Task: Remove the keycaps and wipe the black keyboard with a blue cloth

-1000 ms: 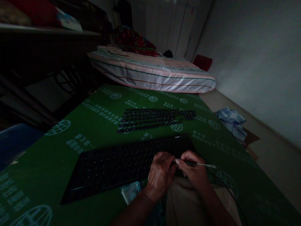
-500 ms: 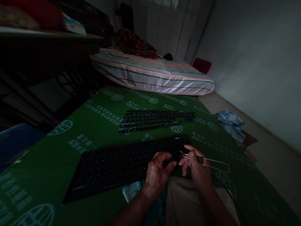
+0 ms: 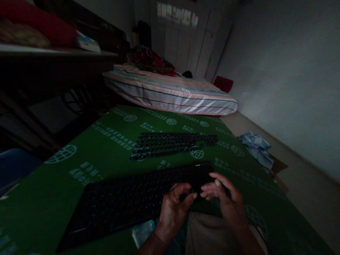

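Observation:
A black keyboard (image 3: 127,202) lies on a green printed mat (image 3: 106,148) in front of me. My left hand (image 3: 172,210) and my right hand (image 3: 228,203) meet fingertip to fingertip above its right end. The left fingers are curled in a pinch on something small and dark that I cannot make out. My right hand's fingers are bent and pressed together, and what they hold is hidden. Rows of loose black keycaps (image 3: 172,141) lie on the mat beyond the keyboard.
A striped mattress (image 3: 170,92) lies on the floor past the mat, with red cloth on it. A crumpled pale blue cloth (image 3: 255,147) sits at the right. A dark shelf (image 3: 53,53) and a blue container (image 3: 16,166) stand left. The room is dim.
The thin wire tool that stuck out to the right of my right hand no longer shows. Both hands stay together at the keyboard's right end. The camera has tilted upward a little.

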A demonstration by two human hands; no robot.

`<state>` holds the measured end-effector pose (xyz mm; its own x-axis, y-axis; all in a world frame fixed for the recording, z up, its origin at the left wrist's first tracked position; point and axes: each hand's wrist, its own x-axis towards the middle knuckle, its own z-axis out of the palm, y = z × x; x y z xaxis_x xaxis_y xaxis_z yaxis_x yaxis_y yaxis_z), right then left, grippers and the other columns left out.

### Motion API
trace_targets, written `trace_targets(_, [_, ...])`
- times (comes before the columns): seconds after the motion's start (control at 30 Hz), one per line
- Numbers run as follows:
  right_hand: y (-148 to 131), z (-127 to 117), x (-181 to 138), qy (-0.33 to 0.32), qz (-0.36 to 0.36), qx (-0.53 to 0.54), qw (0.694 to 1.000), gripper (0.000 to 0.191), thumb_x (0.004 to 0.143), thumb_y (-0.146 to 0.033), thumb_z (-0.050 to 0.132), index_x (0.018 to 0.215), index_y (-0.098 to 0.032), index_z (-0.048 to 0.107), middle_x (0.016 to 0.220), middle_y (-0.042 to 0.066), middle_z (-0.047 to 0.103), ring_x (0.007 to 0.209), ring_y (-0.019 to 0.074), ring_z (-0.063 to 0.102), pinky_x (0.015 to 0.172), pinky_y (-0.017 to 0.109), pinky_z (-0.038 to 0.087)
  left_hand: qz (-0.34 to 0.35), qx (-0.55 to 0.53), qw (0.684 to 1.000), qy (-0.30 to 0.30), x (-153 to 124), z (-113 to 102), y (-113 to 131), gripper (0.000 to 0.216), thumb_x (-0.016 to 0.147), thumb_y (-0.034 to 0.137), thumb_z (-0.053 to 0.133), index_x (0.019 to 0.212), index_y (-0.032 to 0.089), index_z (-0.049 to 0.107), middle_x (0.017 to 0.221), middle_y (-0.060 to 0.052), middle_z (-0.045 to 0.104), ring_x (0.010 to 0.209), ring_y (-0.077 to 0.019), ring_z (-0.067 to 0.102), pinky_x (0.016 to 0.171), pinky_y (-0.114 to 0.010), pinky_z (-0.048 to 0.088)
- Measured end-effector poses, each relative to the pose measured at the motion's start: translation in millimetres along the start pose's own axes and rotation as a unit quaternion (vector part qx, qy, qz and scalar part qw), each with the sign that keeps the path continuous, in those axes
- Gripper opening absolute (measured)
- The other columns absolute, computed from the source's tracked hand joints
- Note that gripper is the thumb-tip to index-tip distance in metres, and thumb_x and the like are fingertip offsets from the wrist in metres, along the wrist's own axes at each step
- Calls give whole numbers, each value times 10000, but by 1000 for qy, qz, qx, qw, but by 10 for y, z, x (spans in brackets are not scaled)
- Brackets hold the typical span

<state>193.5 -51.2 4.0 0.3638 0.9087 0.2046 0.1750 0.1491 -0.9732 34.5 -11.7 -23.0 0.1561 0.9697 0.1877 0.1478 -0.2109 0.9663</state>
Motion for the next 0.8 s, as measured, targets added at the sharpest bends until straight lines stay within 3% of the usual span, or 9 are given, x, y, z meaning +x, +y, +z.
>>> trace_targets(0.13, [47,7,-9,-93,-203,-129,966,165,876,-223,545,983,-235,671,1020,77,737,909,190,709,772,283,582,-4,-21,1000,2,5,-6,-6,147,676,286,719,806,218,728,722,-1,704,672,-155,664,600,-220,521])
trace_targets(0.23, [85,48,-22,-148,-276,-189,931,222,857,-126,511,977,-246,654,1041,61,728,979,163,683,837,254,553,-16,-53,998,-2,16,-17,9,141,666,284,722,784,205,721,705,0,709,665,-153,662,605,-211,528])
trace_targets(0.43, [83,121,4,-167,-309,-223,909,204,863,-97,469,893,-232,618,944,56,713,913,139,671,783,221,537,-49,-91,994,-29,37,-55,74,142,666,300,732,748,186,706,684,-5,705,652,-151,657,586,-191,527])
trace_targets(0.67, [86,142,87,-173,-294,-184,922,155,842,-108,527,899,-230,603,883,41,704,827,138,670,721,225,530,-68,-105,990,-60,53,-105,94,153,675,299,725,761,175,700,726,-27,716,704,-170,680,624,-206,549])
trace_targets(0.8, [51,144,90,-177,-248,-153,940,179,795,-92,579,875,-247,617,877,15,711,798,131,675,713,221,529,-62,-80,991,-89,37,-141,90,150,744,319,677,794,180,704,761,-34,729,744,-176,689,681,-227,562])
